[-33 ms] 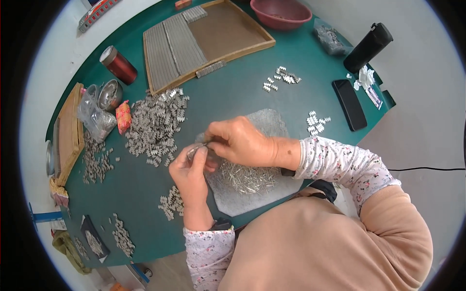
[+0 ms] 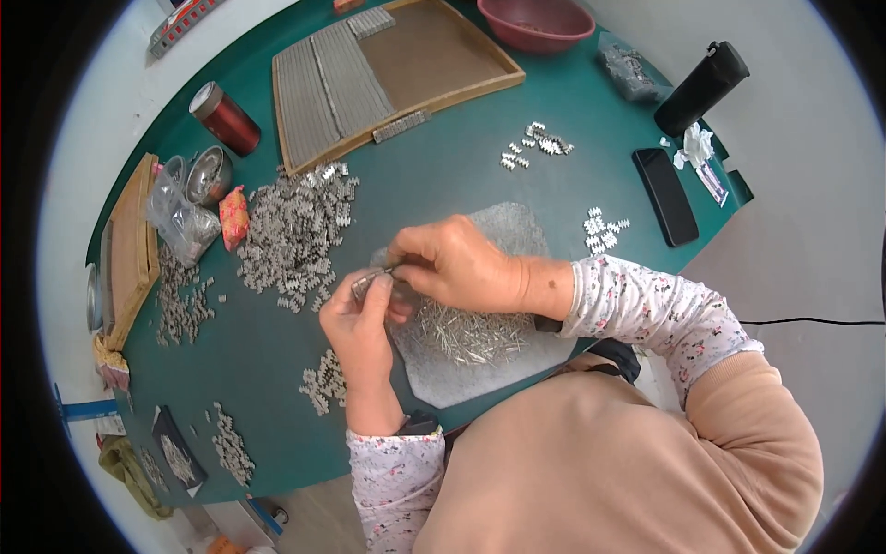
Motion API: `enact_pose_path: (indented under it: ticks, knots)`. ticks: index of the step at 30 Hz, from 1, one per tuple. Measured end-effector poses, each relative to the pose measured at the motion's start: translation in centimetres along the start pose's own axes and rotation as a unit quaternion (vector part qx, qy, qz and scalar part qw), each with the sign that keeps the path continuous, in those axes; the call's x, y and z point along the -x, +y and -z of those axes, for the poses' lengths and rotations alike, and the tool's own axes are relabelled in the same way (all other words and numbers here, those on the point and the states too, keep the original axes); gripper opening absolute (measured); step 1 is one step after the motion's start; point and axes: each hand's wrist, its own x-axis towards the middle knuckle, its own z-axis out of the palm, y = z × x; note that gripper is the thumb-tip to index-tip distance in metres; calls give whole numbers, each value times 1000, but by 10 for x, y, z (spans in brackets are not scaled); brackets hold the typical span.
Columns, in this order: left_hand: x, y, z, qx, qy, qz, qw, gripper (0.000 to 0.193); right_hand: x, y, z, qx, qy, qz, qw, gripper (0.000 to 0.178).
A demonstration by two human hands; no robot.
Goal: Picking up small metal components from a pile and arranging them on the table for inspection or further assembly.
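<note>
Above the left edge of a grey felt-like mat point(image 2: 443, 386), my two hands meet at the fingertips. My left hand point(image 2: 358, 323) is closed, pinching a small grey toothed metal piece point(image 2: 365, 284) between thumb and fingers. Thumb and forefinger of my right hand point(image 2: 466, 266) press together at the end of that piece; whatever lies between them is too small to make out. A heap of thin silver pins point(image 2: 471, 334) lies on the mat under my right hand. To the left of my hands is a big pile of toothed metal pieces point(image 2: 297, 231).
At the back stands a wood-framed tray point(image 2: 443, 55) partly filled with grey strips, beside a pink bowl point(image 2: 540, 23). A red can point(image 2: 224, 118), plastic bag point(image 2: 185, 222) and metal bowl point(image 2: 209, 175) are left; a phone point(image 2: 666, 198) and black bottle point(image 2: 701, 90) are right.
The toothed metal piece in my left fingers shows a little more. Both hands keep nearly the same place and hold.
</note>
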Motion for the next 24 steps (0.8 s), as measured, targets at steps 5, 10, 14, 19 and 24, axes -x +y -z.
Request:
enact_pose_path:
  ticks: [5, 10, 14, 19, 24]
  knots:
    - [-6, 9, 14, 70, 30, -14, 997, 12, 6, -6, 5, 109, -39, 75, 990, 9]
    - [-6, 11, 28, 81, 86, -3, 993, 13, 23, -22, -12, 282, -195, 184, 921, 12]
    - [-7, 10, 26, 84, 85, 15, 993, 15, 30, -23, -20, 331, -221, 187, 898, 12]
    - [-5, 11, 24, 87, 73, 37, 993, 15, 32, -29, -21, 362, -232, 219, 876, 13]
    - [-2, 14, 19, 86, 65, 33, 994, 12, 32, -19, -22, 300, -194, 224, 907, 15]
